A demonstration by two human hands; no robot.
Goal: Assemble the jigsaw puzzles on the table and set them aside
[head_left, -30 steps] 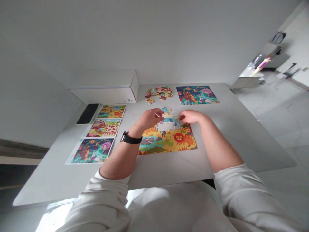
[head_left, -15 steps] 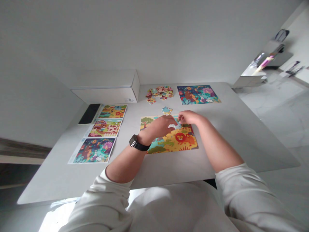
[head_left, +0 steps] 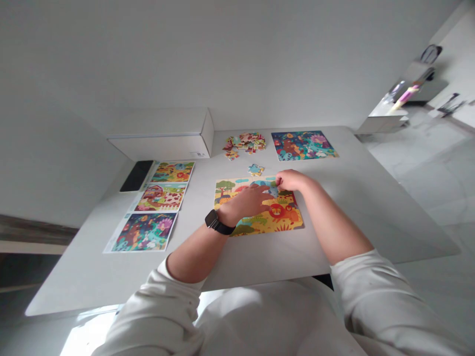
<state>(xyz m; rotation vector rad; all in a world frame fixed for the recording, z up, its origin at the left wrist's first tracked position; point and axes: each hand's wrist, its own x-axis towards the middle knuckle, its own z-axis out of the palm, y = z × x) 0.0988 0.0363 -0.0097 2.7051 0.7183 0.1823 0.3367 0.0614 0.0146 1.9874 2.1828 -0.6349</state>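
The savanna jigsaw puzzle [head_left: 256, 227] lies in front of me, showing lions, trees and a blue elephant. My left hand [head_left: 254, 200] rests over its middle, fingers spread and stretched flat across the pieces, hiding part of the picture. At the upper right edge of the puzzle, my right hand [head_left: 290, 180] has its fingers pinched together on a puzzle piece [head_left: 274, 184] beside the elephant; the fingers partly cover it. Just beyond the top edge sit a few loose blue and yellow pieces [head_left: 256, 169].
A heap of loose pieces [head_left: 247, 142] lies near the wall. Right of it is a dark, colourful puzzle [head_left: 305, 146]. At left are a printed sheet of three pictures [head_left: 161, 196], a black phone [head_left: 136, 175] and a white box [head_left: 163, 143], all on the white table [head_left: 371, 198].
My left hand has lowered and flattened onto the puzzle, its fingers reaching further right. My right hand has shifted slightly right, and the piece near its fingertips now lies level with the puzzle.
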